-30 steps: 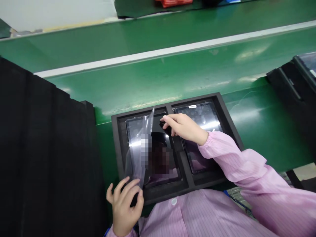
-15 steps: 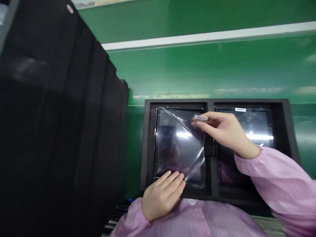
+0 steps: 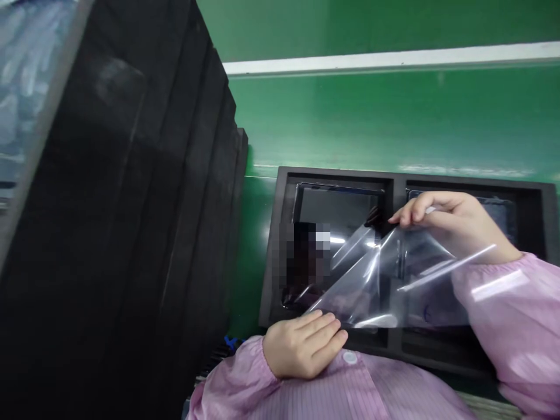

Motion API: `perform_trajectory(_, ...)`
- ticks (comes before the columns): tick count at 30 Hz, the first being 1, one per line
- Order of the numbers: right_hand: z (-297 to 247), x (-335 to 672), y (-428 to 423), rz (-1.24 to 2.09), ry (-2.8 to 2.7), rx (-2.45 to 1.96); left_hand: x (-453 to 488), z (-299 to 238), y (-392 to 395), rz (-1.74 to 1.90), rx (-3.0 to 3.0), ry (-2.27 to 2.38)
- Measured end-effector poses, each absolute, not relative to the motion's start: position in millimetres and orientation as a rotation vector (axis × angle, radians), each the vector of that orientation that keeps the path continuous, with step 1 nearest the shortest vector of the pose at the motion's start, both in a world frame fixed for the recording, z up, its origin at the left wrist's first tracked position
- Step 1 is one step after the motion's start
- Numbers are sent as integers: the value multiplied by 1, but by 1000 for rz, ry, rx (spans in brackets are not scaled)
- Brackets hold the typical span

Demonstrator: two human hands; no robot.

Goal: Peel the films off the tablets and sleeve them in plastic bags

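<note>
A clear protective film [image 3: 371,274] is pinched at its upper edge by my right hand [image 3: 446,219]. It stretches slantwise over a dark glass screen panel [image 3: 345,207] and past its right side, creased and shining. My left hand [image 3: 304,344] lies flat at the panel's lower edge, fingers stretched out by the film's lower corner. The panel rests in the left compartment of a black foam tray [image 3: 398,192]. Partly behind my right hand and the film, a second screen panel [image 3: 499,207] lies in the right compartment.
A tall stack of black foam trays [image 3: 175,192] stands close on the left. Something shiny and bluish [image 3: 30,76] shows at the far upper left. The green table [image 3: 394,122] has a white strip [image 3: 385,61] across it.
My right hand has drawn the film up off most of the left panel and moved right with it. My left hand stays at the lower edge. The camera view has shifted slightly.
</note>
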State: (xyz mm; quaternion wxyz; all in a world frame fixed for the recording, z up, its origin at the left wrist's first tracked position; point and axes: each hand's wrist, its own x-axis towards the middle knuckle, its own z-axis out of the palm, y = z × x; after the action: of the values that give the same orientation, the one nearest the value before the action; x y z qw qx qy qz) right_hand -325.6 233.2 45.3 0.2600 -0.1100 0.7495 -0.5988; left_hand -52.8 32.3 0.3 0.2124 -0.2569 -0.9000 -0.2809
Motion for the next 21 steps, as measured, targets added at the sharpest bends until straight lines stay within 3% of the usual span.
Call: perform_trajectory(21, 48, -325, 234, -1544, 1960, -414, -54, -3, 38, -699, -634, -2433)
